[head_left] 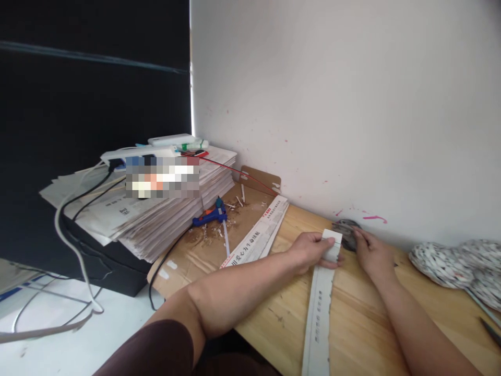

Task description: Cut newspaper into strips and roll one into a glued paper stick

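Observation:
My left hand (311, 251) is closed on the top end of a long white paper strip (320, 308) with printed characters; its end is folded over between thumb and fingers. The strip runs down toward the near edge of the wooden table (360, 318). My right hand (371, 253) is closed at a dark grey object (346, 232) near the wall, its fingertips pinched at its right side; what exactly they hold is too small to tell. Other printed strips (256, 235) lie fanned out left of my left hand.
A blue glue gun (211, 214) with a cable rests on cardboard (195, 266) among white scraps. Left of it is a tall paper stack (176, 219) bearing a power strip (141, 154). Black-and-white braided pieces (450, 263) lie at the right by the wall.

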The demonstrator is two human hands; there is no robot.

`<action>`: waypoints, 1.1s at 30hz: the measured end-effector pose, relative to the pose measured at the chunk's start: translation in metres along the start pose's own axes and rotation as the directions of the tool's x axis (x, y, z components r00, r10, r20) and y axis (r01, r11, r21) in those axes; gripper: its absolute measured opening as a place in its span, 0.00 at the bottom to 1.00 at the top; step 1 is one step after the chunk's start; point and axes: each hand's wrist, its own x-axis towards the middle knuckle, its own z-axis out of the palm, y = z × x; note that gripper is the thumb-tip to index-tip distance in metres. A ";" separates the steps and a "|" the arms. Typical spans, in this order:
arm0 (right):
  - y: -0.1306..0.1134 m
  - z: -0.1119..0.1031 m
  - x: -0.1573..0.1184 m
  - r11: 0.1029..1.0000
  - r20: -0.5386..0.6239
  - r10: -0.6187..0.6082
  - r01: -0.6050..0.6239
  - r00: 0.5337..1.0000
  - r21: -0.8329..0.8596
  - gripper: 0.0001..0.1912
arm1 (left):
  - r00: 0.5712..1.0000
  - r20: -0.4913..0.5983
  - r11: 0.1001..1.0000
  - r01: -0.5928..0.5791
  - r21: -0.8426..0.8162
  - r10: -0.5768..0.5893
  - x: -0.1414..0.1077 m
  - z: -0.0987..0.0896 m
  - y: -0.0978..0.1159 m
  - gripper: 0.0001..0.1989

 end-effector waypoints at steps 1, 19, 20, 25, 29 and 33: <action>0.000 -0.002 -0.001 0.997 -0.002 0.041 -0.041 0.999 0.067 0.25 | 1.000 -0.002 1.000 -0.004 0.003 0.004 0.000 0.000 0.000 0.07; -0.039 -0.037 -0.071 0.496 0.473 0.169 -0.489 0.865 0.718 0.25 | 0.996 0.091 0.981 -0.013 0.196 -0.005 -0.004 -0.006 -0.011 0.07; -0.039 -0.037 -0.072 0.503 0.474 0.155 -0.482 0.867 0.718 0.24 | 0.996 0.093 0.978 -0.012 0.210 -0.008 -0.004 -0.006 -0.012 0.08; -0.042 -0.036 -0.076 0.528 0.493 0.108 -0.470 0.864 0.708 0.20 | 0.991 0.132 0.945 -0.050 0.322 0.008 -0.007 -0.005 -0.016 0.13; -0.046 -0.037 -0.077 0.530 0.503 0.096 -0.472 0.859 0.704 0.20 | 0.990 0.137 0.917 -0.066 0.394 0.013 -0.008 -0.006 -0.017 0.17; -0.047 -0.037 -0.077 0.525 0.500 0.096 -0.471 0.861 0.709 0.19 | 0.990 0.137 0.891 -0.078 0.448 0.018 -0.008 -0.007 -0.018 0.18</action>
